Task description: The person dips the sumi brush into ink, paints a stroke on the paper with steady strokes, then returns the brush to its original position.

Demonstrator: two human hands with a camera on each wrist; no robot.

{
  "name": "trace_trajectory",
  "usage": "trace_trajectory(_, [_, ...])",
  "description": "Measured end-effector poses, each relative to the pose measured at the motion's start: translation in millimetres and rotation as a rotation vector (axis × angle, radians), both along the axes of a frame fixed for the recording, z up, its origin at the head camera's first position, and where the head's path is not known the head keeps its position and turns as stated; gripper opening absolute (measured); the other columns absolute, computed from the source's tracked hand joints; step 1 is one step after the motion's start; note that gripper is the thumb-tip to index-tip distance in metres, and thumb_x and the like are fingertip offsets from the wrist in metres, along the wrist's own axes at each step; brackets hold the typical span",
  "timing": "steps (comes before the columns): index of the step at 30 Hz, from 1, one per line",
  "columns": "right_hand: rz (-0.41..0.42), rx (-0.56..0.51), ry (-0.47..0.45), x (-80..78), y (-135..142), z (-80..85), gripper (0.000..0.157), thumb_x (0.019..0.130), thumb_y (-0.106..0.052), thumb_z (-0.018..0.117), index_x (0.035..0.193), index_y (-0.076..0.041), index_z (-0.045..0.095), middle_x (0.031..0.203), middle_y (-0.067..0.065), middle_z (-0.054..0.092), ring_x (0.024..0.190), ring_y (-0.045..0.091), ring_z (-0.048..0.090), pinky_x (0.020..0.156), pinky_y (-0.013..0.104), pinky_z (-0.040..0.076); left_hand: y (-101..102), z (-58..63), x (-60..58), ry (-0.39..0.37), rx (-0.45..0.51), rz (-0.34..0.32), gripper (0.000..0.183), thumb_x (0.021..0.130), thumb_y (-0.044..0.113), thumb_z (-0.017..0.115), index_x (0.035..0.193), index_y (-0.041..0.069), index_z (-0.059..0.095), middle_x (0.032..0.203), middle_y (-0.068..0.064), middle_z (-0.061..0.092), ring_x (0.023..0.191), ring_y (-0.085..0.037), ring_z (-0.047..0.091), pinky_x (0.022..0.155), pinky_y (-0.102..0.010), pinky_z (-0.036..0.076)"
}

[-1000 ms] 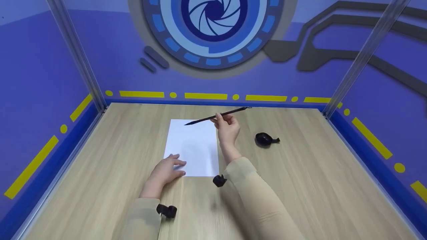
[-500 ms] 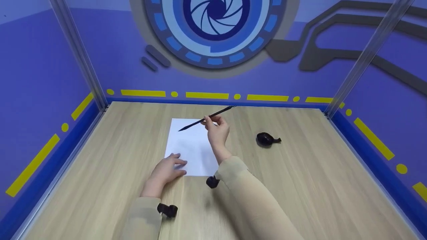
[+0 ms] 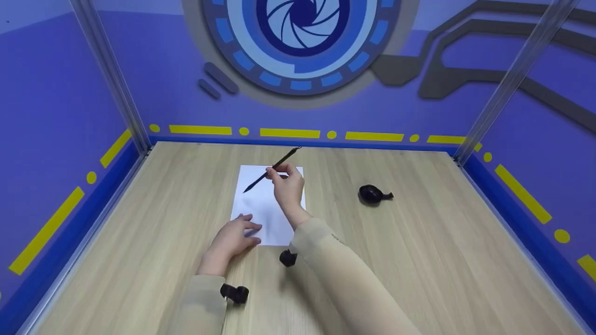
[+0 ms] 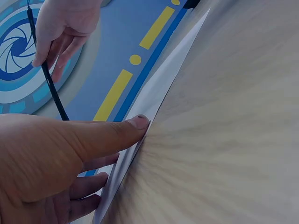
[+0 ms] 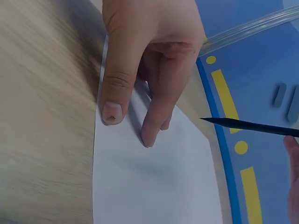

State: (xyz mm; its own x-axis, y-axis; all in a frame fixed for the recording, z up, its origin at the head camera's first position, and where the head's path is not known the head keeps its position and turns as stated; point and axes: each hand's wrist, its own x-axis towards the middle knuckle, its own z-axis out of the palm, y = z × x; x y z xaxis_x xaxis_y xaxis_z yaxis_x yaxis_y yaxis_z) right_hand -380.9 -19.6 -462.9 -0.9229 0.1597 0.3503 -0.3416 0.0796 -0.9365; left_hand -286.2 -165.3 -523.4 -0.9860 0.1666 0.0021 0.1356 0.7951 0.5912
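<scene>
R hand [image 3: 287, 184] brings brush [image 3: 256, 180] in over sheet [image 3: 256, 204]; L hand [image 3: 235, 237] unmoved.
Head: in approx. 1 s, R hand shifts left from sheet's R edge to above it; brush now slants steeper, tip over sheet's upper L part. Thumb + fingers pinch the shaft. L hand lies relaxed, fingers spread, at sheet's near L corner; black balloon-like obj. [image 3: 371, 194] is on table [image 3: 442, 260], well apart to R. L wrist: L thumb at sheet's edge; brush raised beyond, its tip hidden. R wrist: pointed tip looks clear of paper; R hand only partly in frame. For the work: prob. still positioning brush, w/ L hand steadying sheet; no marks visible, so likely no stroke yet.
</scene>
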Motion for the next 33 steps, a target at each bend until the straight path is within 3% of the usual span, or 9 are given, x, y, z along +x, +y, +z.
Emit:
trace_trajectory(7, [0.02, 0.088, 0.025, 3.0, -4.9, -1.2, 0.012, 0.094, -0.012, 0.076, 0.095, -0.004, 0.067, 0.095, 0.012, 0.074, 0.081, 0.021, 0.078, 0.077, 0.028, 0.064, 0.3, 0.0, -0.8, -0.009, 0.0, 0.003, 0.036, 0.09, 0.016, 0.078, 0.125, 0.008, 0.075, 0.154, -0.019, 0.053, 0.15, -0.043, 0.04, 0.123, -0.056, 0.035])
trace_trajectory(15, [0.036, 0.095, -0.002, 3.5, -9.9, -11.3, 0.011, 0.093, -0.012, 0.076, 0.093, -0.005, 0.068, 0.094, 0.01, 0.075, 0.079, 0.018, 0.078, 0.071, 0.023, 0.062, -0.4, 0.1, -0.2, -0.018, -0.006, 0.007, 0.036, 0.09, 0.017, 0.078, 0.125, 0.01, 0.075, 0.155, -0.017, 0.053, 0.151, -0.042, 0.039, 0.123, -0.057, 0.035])
trace_trajectory(23, [0.029, 0.061, 0.009, 1.2, -12.4, -16.0, 0.012, 0.091, -0.007, 0.077, 0.092, -0.001, 0.068, 0.092, 0.015, 0.076, 0.076, 0.025, 0.079, 0.069, 0.024, 0.063, -2.3, 1.1, -0.6, 0.016, -0.018, -0.025, 0.036, 0.088, 0.014, 0.078, 0.123, 0.007, 0.075, 0.152, -0.02, 0.055, 0.149, -0.044, 0.041, 0.121, -0.056, 0.039])
trace_trajectory(33, [0.024, 0.128, -0.019, 1.6, -9.9, -18.5, 0.01, 0.093, -0.012, 0.076, 0.093, -0.005, 0.068, 0.094, 0.01, 0.076, 0.077, 0.018, 0.078, 0.071, 0.024, 0.062, -1.3, 1.1, -1.0, -0.007, -0.008, -0.003, 0.036, 0.09, 0.017, 0.078, 0.124, 0.009, 0.075, 0.154, -0.018, 0.053, 0.151, -0.042, 0.039, 0.123, -0.055, 0.036])
